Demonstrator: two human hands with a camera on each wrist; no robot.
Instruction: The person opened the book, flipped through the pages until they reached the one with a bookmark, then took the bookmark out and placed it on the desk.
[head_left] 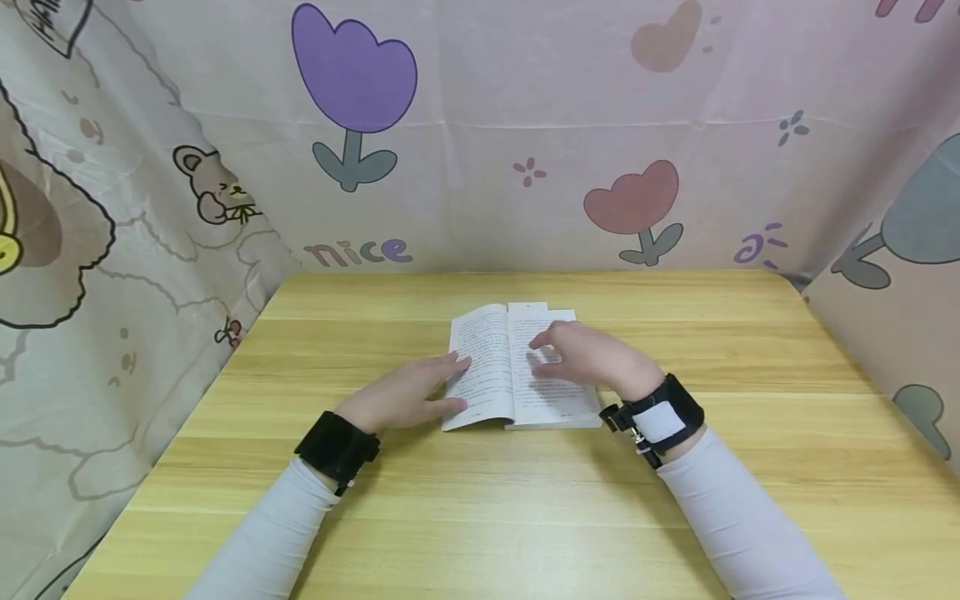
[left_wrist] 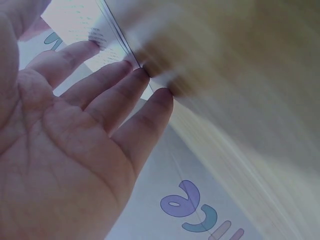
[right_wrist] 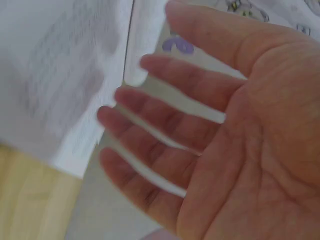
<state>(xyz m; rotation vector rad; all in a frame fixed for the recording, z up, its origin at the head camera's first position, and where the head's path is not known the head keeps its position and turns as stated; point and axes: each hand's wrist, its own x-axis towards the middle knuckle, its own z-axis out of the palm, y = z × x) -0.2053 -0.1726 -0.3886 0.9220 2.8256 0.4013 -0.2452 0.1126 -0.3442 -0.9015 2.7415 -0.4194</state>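
An open book with printed pages lies on the wooden table, spread to a left and a right page. My left hand rests at the book's left edge, fingers extended and thumb near the lower left corner. In the left wrist view its fingertips meet the edge of the book. Over the right page is my right hand, fingers loosely bent and spread apart. The right wrist view shows no thing held in that palm; whether the fingertips touch the paper I cannot tell.
The light wooden table ends at a patterned curtain behind it, and more printed cloth hangs at both sides. Each wrist carries a black strap; the right strap has a white patch.
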